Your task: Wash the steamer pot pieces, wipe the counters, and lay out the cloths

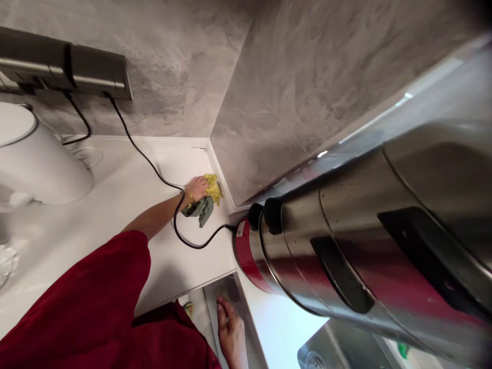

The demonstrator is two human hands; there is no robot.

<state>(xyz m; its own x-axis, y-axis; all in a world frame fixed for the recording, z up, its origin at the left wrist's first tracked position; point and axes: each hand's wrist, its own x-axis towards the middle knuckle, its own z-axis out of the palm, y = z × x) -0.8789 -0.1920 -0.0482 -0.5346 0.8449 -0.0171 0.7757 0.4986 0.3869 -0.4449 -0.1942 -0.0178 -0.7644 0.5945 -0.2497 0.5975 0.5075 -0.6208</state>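
one head-worn camera looks forward and down, from close above, at a white counter [115, 200].

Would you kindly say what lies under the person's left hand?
A crumpled yellow cloth shows partly under the left hand, and a grey-green cloth beside it; whatever the hand and cloths cover on the white countertop cannot be seen.

1. The tiered steamer [359, 236] is gleaming silver above its red base [248, 251], its handles [340, 277] showing black.
2. Left of the steamer, a yellow cloth [213, 188] and a grey-green cloth [203, 209] are contrasting.
3. Beyond the steamer, the wall [300, 102] is displaying grey marbling.
4. Left of the steamer, the sleeve [111, 287] is showing deep red.
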